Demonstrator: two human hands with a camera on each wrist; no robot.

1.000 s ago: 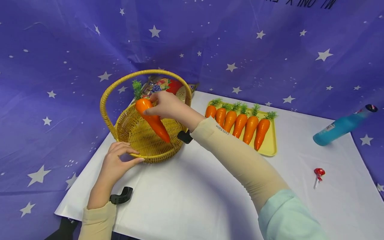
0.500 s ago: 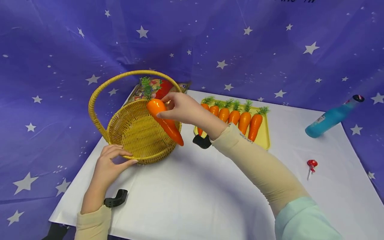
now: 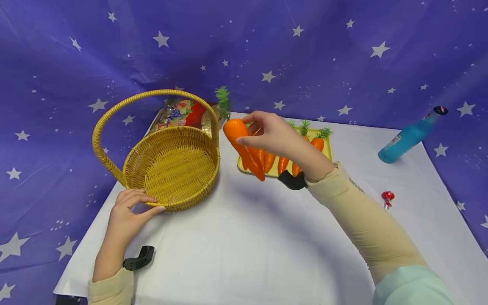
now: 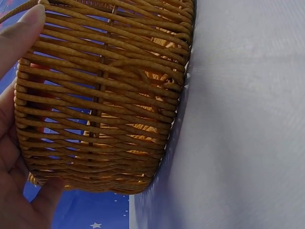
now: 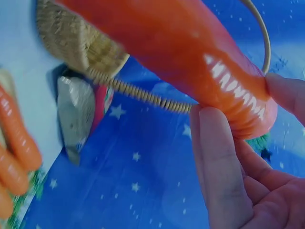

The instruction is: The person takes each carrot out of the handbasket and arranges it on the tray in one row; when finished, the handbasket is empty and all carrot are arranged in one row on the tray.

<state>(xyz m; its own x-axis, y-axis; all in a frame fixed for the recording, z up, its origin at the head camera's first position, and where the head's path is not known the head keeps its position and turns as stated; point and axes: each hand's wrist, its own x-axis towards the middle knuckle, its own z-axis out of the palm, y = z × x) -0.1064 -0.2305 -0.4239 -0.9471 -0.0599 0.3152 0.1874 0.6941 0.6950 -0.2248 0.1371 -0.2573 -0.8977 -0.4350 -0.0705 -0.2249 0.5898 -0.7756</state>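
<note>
My right hand (image 3: 272, 135) pinches a glossy orange carrot (image 3: 238, 134) near its thick top, thumb on one side and fingers on the other. Its green leafy end points up and its tip slants down, in front of the left part of a yellow tray (image 3: 328, 150) of carrots. In the right wrist view the same carrot (image 5: 190, 52) fills the upper part. My left hand (image 3: 126, 218) grips the near rim of a yellow wicker basket (image 3: 179, 173) with a tall arched handle. Nothing lies inside it. The left wrist view shows the basket's woven side (image 4: 100, 105) close up.
A shiny red and gold package (image 3: 190, 114) lies behind the basket. To the right, a blue bottle (image 3: 404, 142) leans at a slant in the view, with a red lollipop (image 3: 388, 196) nearer. Starred purple cloth (image 3: 244, 51) hangs behind the white table (image 3: 228, 254).
My right hand has carried the carrot rightward, from over the basket to in front of the tray. The left hand keeps its grip on the rim. The head view has shifted somewhat.
</note>
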